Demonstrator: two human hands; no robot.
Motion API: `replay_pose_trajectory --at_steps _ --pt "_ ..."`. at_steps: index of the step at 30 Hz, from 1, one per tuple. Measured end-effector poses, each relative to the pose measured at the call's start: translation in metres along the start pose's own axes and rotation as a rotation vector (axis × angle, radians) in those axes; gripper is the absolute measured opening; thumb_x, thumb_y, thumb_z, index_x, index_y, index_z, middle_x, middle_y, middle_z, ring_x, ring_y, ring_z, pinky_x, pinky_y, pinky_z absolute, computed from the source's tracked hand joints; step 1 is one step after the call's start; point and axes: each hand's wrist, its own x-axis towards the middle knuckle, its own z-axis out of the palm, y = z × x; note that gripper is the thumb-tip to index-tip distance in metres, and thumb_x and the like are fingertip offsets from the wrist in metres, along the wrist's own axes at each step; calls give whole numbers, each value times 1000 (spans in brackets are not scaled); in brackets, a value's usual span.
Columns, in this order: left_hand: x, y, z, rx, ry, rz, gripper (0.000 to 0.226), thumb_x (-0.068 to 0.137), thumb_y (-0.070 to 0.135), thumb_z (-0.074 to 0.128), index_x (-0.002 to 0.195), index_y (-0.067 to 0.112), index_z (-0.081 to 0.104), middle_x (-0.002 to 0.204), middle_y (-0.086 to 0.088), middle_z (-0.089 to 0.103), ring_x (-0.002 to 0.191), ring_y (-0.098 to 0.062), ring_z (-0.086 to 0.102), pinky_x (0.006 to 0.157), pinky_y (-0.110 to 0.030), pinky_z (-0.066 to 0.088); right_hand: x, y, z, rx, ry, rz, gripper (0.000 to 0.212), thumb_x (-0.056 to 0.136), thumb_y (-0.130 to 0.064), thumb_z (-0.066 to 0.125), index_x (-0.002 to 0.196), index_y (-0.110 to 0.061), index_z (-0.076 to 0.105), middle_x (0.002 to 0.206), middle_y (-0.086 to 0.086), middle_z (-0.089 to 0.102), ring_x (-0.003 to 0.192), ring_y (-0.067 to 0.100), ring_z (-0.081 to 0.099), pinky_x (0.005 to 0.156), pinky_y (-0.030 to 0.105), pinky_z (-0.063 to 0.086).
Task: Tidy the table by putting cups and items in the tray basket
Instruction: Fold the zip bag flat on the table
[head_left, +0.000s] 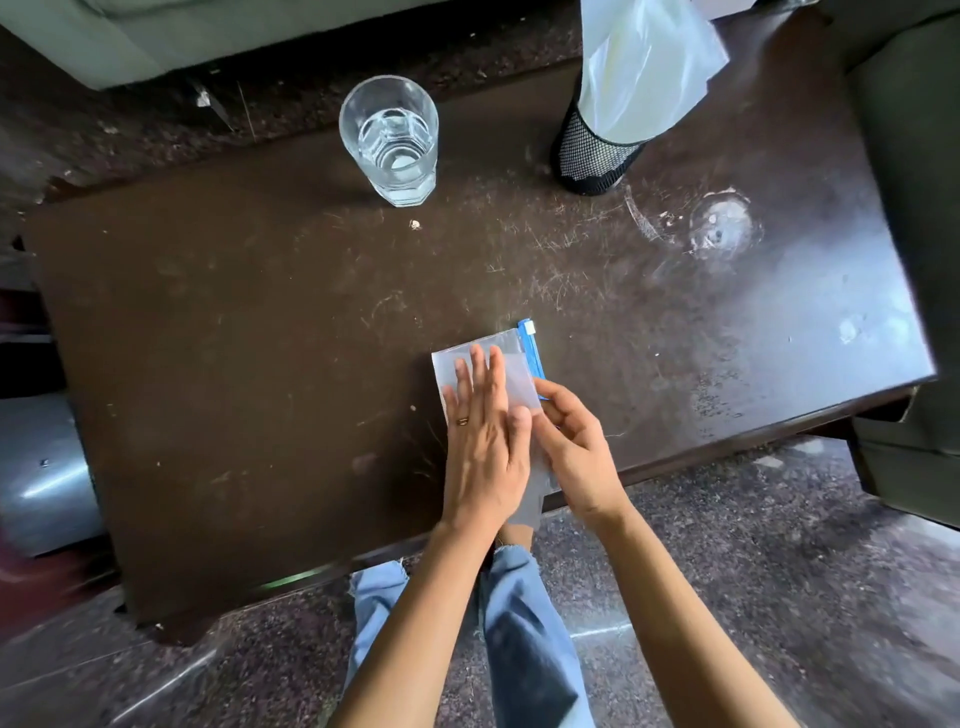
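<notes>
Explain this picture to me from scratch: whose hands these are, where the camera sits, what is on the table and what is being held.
There is no machine here. A person wears one wide-angle camera on the head, so you look down along both bare arms at a dark, scratched wooden table; the jeans show below its near edge.

The left hand, with a ring on one finger, lies flat with fingers spread on a clear plastic zip pouch that has a blue slider strip along one edge. The right hand pinches the pouch's near edge beside that strip. The pouch rests on the table near its front edge, not lifted.

Further back stands an upright clear drinking glass; whether it holds water is hard to tell. To its right is a black mesh basket lined with a pale plastic bag.
</notes>
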Motion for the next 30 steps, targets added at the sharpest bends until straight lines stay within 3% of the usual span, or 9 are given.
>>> replay_pose_trajectory --at_steps 3,5,7,11,13,18,22,24,30 --pt "7 0 3 36 12 -16 66 96 48 3 151 12 5 155 2 -10 147 -18 -8 121 -43 -2 5 -1 -2 -337 103 -94 30 90 -14 62 119 -17 61 104 4 72 94 19 68 87 37 55" --pt "11 0 3 93 19 24 71 95 52 -3 151 9 6 156 -2 -6 148 -21 -3 121 -42 -1 9 -4 -3 -611 214 -216 26 89 -7 64 114 -13 65 96 2 71 80 7 63 77 17 51" --pt "14 -1 5 184 21 69 71 96 52 -3 150 7 7 157 -6 -2 148 -23 1 120 -42 1 12 -10 -1 -831 291 -381 22 88 -4 63 109 -8 67 93 7 67 75 8 58 69 4 43" --pt "22 -8 8 277 21 79 70 97 53 1 150 7 4 157 -7 -1 148 -23 2 120 -40 0 16 -16 2 -1002 313 -422 28 89 -22 48 107 -10 67 89 11 63 64 29 62 55 32 51" --pt "26 -11 9 273 25 81 70 97 53 3 149 8 1 157 -6 -3 147 -22 -2 120 -38 -3 20 -18 2 -1046 303 -419 32 90 -27 42 104 -9 65 84 13 63 64 37 60 53 35 48" --pt "34 -11 12 300 46 66 70 97 52 4 150 6 5 159 -11 6 147 -22 2 119 -39 1 38 -31 2 -1051 255 -317 16 97 -21 50 95 -5 55 82 15 64 71 40 58 59 42 46" --pt "37 -13 19 407 51 19 66 99 46 -1 149 6 15 157 -14 21 146 -26 17 117 -42 12 44 -33 3 -1161 282 -187 21 98 -28 50 100 -8 54 93 14 63 77 40 60 58 39 42" --pt "38 -16 26 449 86 14 58 101 39 6 150 9 15 157 -11 24 145 -25 22 116 -43 16 41 -31 4 -1321 359 -135 26 98 -38 48 103 -12 52 96 9 59 76 38 61 53 34 35" --pt "40 -18 36 499 191 23 57 100 39 23 152 20 7 159 -3 16 146 -25 15 117 -42 13 29 -24 13 -1347 496 -129 28 96 -34 39 103 -11 52 93 11 60 82 35 60 54 30 30"
